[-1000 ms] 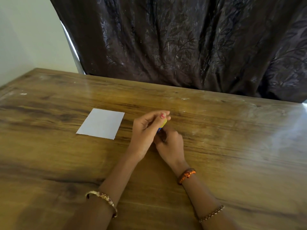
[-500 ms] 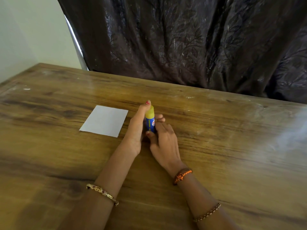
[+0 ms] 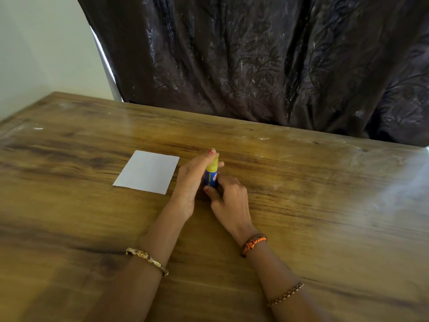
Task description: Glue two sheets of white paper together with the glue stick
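- Two hands are working the glue stick right now, roughly mid-table, standing upright just beside the right edge of the white paper.
- Left hand is wrapping around the yellow cap end, thumb going up the near side and a fingertip peeking out past the far side, so it's gripping the top.
- Right hand is curling its thumb and fingers round the blue barrel down low, pinning the base against the table.
- Looks to me like the cap-pulling step, so gluing hasn't started yet.
- Handling guess: the stick is a light, rigid plastic tube, kinda smooth, so it's probably going to want a firm pinch on the barrel while the other hand is twisting or tugging the cap. Holding it low on the barrel and high on the cap seems like the sane way.
- Paper is lying flat toward the left half of the table, well in from every edge, nobody touching it. I can only make out one square; whether a second sheet is stacked under it, can't tell.
- Paper's thin and floppy and will slide on that glossy wood, so I'd be holding a corner down flat with fingertips while rubbing glue on, and picking it up by an edge.
- Dark curtain is hanging behind the far edge, not in the way.
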